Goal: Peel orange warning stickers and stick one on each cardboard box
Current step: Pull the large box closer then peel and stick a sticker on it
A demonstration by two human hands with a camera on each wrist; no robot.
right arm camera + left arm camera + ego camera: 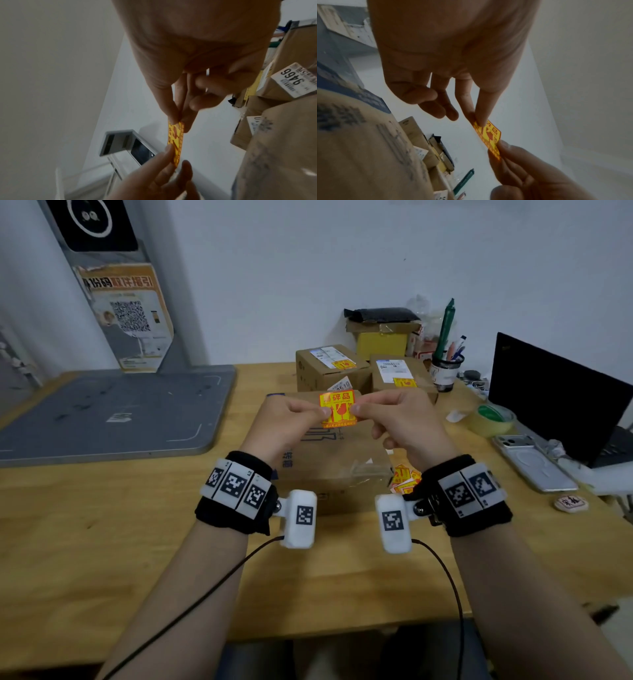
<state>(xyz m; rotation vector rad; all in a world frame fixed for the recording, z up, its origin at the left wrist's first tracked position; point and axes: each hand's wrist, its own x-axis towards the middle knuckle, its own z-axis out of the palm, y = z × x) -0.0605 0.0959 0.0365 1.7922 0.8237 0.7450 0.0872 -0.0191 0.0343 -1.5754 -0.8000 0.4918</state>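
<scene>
An orange warning sticker (338, 408) with red print is held up between both hands above the nearest cardboard box (337, 467). My left hand (291, 419) pinches its left edge between thumb and forefinger, and my right hand (397, 419) pinches its right edge. The left wrist view shows the sticker (489, 135) edge-on under my left fingertips, and in the right wrist view the sticker (176, 142) is held the same way. Two boxes at the back, left (330, 369) and right (400, 376), each carry an orange sticker. Loose stickers (406, 479) lie right of the near box.
A grey scale platform (113, 412) fills the desk's left side. A pen cup (445, 371), tape roll (495, 419), phone (534, 462) and laptop (561, 395) crowd the right. A yellow box with a black bag (382, 332) stands at the back wall.
</scene>
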